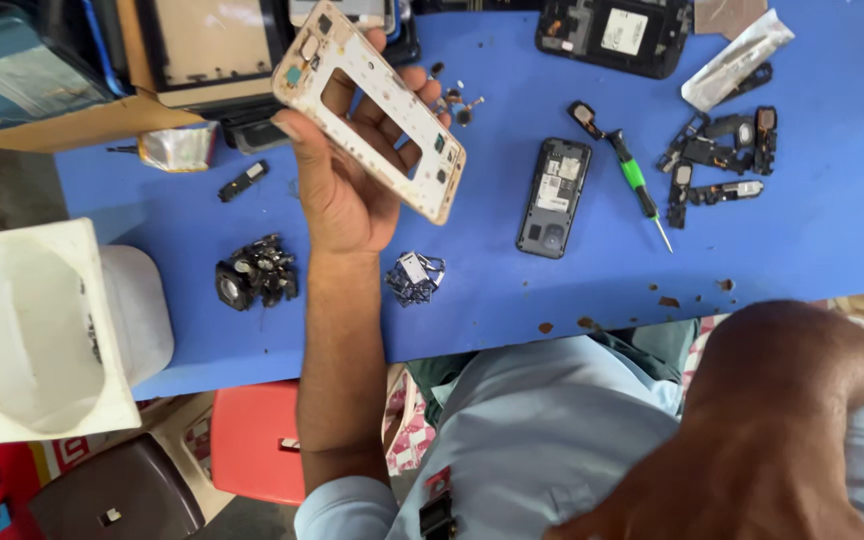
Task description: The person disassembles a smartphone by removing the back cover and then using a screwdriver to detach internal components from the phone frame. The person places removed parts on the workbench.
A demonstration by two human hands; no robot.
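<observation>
My left hand (344,195) is raised over the blue table (802,230), palm toward me, and grips a white phone middle frame (372,105) with a large rectangular cut-out. The thumb lies on its left edge and the fingers show through the opening. Only my right arm (782,400) is visible, bent across my lap at the lower right; its hand is outside the picture. A dark phone with its back removed (553,197) lies to the right of the frame, beside a green-handled screwdriver (637,180).
Several small black parts (722,155) lie at the right, with another opened black phone (612,35) at the back. Two dark part clusters (255,272) (414,277) sit near the front edge. A white plastic bin (27,330) stands at the left, with red and brown stools (252,440) below.
</observation>
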